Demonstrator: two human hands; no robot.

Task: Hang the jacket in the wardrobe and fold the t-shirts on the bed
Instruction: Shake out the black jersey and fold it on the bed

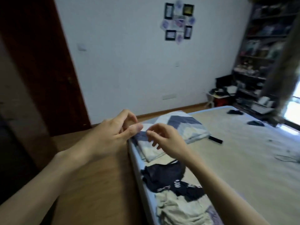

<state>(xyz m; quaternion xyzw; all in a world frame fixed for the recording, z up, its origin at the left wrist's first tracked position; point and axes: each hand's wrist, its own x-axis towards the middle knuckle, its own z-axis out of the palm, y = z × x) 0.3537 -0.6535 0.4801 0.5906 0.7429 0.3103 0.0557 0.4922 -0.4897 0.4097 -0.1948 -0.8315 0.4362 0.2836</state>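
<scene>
Both my hands hover in the air above the near left edge of the bed (235,159). My left hand (113,132) has its fingers loosely curled and holds nothing. Beside it, my right hand (164,140) is also empty, its fingers spread. Below them on the bed lies a crumpled black t-shirt (167,176) with white lettering, and nearer to me a crumpled beige garment (178,210). No jacket shows in this view. A dark brown wardrobe (32,62) stands at the left.
A folded blue, grey and white blanket (183,129) lies at the bed's far left corner, with a small black device (215,140) beside it. Dark small items (255,122) lie further back. Wooden floor (100,184) runs along the bed. Cluttered shelves (263,54) fill the right wall.
</scene>
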